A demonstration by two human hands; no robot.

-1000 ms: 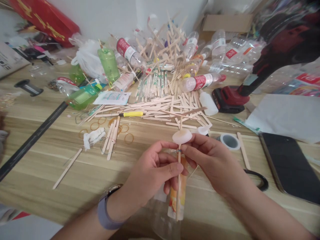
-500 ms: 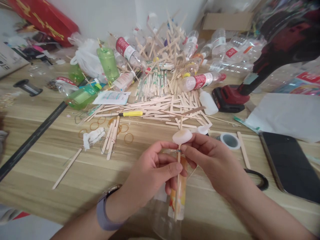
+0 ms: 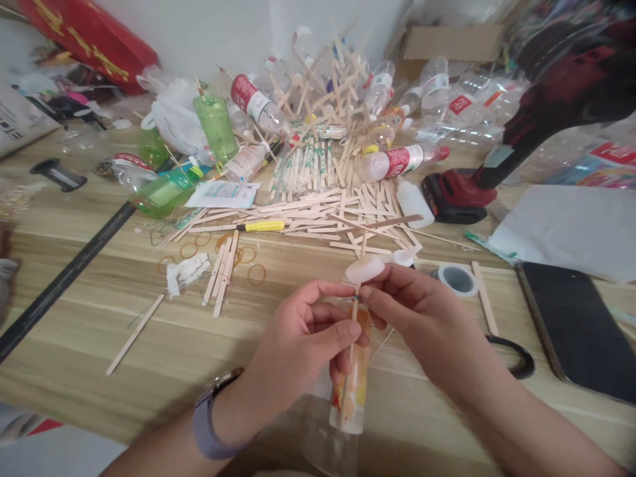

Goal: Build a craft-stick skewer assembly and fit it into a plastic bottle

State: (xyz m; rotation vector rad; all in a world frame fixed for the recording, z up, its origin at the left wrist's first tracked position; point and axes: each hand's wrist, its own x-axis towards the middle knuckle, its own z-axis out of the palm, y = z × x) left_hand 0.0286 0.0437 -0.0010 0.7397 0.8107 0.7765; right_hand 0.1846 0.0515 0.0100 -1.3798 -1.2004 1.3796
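Observation:
A clear plastic bottle with an orange label (image 3: 354, 404) tilts in front of me, its lower end towards me. Along it runs a thin wooden stick (image 3: 352, 351), passing by a white round piece (image 3: 365, 270) and topped by crossed wooden sticks (image 3: 377, 225). My left hand (image 3: 318, 331) is closed around the stick, thumb on top and fingers behind. Just below the white piece, my right hand (image 3: 392, 298) pinches at a small dark band (image 3: 356, 297), seemingly thin wire, on the stick. My left index fingertip touches the same spot. The fingers partly hide the bottle's neck.
Loose craft sticks (image 3: 308, 215) and a yellow-handled knife (image 3: 263, 226) lie beyond my hands. Several bottles (image 3: 397, 161) crowd the back. On the right are a power tool (image 3: 497, 159), a tape roll (image 3: 456, 279) and a phone (image 3: 576, 331); rubber bands (image 3: 256, 274) are on the left.
The bottle's lower end has swung slightly left, and the white piece and crossed sticks have shifted a little right. Both hands keep their grip at almost the same place.

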